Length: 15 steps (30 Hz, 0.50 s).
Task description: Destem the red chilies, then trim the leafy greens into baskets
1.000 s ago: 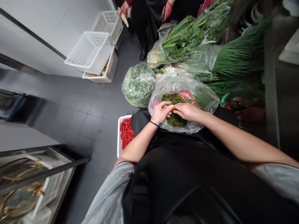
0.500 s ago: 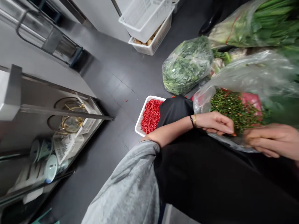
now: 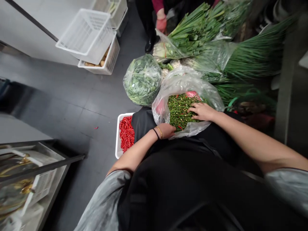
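A clear plastic bag [image 3: 185, 81] rests on my lap, full of green chilli stems [image 3: 179, 107] with some pink plastic at its far side. My right hand [image 3: 201, 111] lies on the stems inside the bag, fingers spread. My left hand [image 3: 166, 131] rests at the bag's near edge, fingers curled on the plastic. Whether it holds a chilli is hidden. A white basket [image 3: 117, 136] of red chillies [image 3: 126, 133] sits on the floor by my left knee.
A tied bag of leafy greens [image 3: 142, 80] stands beyond the basket. Bundles of green onions [image 3: 192, 32] and chives [image 3: 252, 56] lie further back. Stacked white crates [image 3: 90, 35] sit far left. Another person's red-gloved hand [image 3: 161, 23] is at the top. A metal rack [image 3: 36, 173] stands left.
The view swung left and came back. My right hand has gone from meeting the left hand to lying spread on the stems. My left hand dropped to the bag's near edge.
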Available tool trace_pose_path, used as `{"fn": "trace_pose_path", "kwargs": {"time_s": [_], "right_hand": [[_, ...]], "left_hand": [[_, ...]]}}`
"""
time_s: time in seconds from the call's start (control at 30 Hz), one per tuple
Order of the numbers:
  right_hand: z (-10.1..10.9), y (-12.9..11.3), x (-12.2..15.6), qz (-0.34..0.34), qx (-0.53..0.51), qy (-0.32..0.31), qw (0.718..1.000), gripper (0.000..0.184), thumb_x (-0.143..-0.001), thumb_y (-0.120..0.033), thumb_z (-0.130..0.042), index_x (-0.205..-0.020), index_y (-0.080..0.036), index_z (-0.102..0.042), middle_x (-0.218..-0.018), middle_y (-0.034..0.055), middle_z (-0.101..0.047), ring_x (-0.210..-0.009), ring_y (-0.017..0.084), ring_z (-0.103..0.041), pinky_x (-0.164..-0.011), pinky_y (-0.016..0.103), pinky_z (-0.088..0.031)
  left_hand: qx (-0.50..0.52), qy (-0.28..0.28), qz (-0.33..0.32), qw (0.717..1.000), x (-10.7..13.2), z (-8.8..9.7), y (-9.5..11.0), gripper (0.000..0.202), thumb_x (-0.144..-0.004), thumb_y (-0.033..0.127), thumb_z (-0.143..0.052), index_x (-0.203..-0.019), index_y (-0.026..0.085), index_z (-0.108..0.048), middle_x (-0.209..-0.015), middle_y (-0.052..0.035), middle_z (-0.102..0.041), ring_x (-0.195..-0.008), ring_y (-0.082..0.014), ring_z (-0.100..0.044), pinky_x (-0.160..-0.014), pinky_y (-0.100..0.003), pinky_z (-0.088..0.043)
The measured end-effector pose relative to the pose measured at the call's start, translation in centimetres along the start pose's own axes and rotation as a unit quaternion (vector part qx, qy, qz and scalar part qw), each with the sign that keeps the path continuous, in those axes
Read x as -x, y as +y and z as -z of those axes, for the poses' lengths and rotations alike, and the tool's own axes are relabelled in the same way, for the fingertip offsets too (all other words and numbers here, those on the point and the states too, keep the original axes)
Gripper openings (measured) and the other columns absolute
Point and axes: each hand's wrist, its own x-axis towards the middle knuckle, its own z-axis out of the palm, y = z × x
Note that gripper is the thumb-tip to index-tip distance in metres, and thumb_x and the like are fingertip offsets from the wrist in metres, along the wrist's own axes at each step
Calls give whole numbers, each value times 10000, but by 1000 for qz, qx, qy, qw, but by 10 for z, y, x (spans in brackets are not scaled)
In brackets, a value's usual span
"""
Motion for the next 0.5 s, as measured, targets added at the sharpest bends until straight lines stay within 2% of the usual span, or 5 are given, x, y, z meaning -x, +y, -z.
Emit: {"fn": "trace_pose_path", "kwargs": {"time_s": [0.1, 0.17, 0.27, 0.4, 0.5], "right_hand": [[3, 38, 18, -35, 30, -16, 999, 428, -795, -376, -609, -1212, -280, -595, -1289, 119, -506, -1150, 299, -490, -905, 432, -383], [11, 45, 23, -76, 65, -5, 995, 457, -767, -356, -640, -1214, -266, -604, -1283, 134, -512, -1139, 323, -488, -903, 453, -375], [23, 18, 24, -63, 66, 55, 994, 428, -807, -343, -593, -1220, -235, -606, -1253, 147, -531, -1109, 313, -496, -908, 443, -371], [21, -49, 20, 145, 0, 74, 987, 385, -810, -332, -596, -1193, -289, -617, -1251, 90, -545, -1145, 273, -472, -943, 402, -346], [8, -56, 20, 193, 6, 56, 980, 472, -735, -288, -663, -1203, -298, -600, -1298, 89, -519, -1205, 303, -426, -986, 457, -292]], "left_hand": [[-8, 16, -7, 1000, 0, -9, 5, 302, -670, 103, -657, -463, 194, -458, -451, -2, -454, -592, -186, -587, -649, -260, -420], [-51, 13, -30, 998, 0, -14, 12, 275, -710, 91, -623, -487, 185, -493, -504, -37, -524, -635, -200, -605, -680, -283, -430], [-135, -15, -65, 989, 3, -19, 25, 165, -776, 115, -580, -623, 173, -599, -670, -95, -641, -717, -207, -623, -708, -293, -440], [-210, -83, -59, 972, 9, -19, 36, 162, -847, 151, -504, -822, 173, -663, -797, -127, -682, -730, -214, -639, -679, -295, -452], [-235, -105, -48, 965, 13, -19, 37, 197, -867, 155, -472, -883, 158, -668, -800, -148, -681, -744, -238, -653, -666, -308, -461]]}}
